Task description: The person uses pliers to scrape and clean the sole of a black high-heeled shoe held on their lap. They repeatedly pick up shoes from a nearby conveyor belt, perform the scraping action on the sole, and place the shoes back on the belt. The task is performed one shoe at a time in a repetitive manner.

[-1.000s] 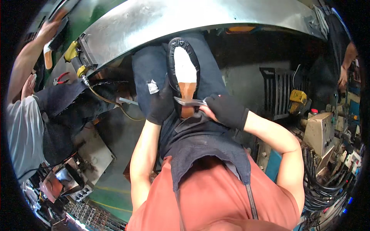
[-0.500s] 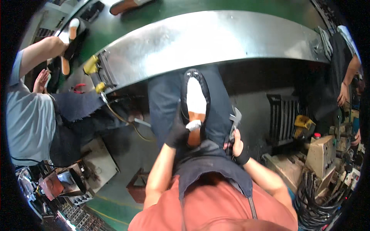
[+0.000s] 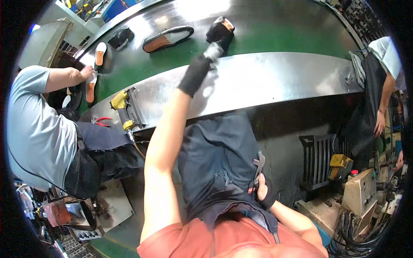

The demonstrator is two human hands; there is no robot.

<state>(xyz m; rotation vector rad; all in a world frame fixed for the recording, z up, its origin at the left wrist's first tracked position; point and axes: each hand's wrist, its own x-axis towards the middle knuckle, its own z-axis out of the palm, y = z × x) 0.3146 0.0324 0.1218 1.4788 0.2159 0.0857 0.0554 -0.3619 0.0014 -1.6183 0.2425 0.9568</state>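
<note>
Up at eleven o'clock, left hand (image 3: 217, 38), gloved black, stretched over the counter (image 3: 275, 81), clenched on a dark shoe (image 3: 220, 29) just right of a tan-soled shoe (image 3: 167, 38). Down at five o'clock, right hand (image 3: 261, 192) against the dark apron (image 3: 217, 163), gripping metal pliers (image 3: 258, 165).
</note>
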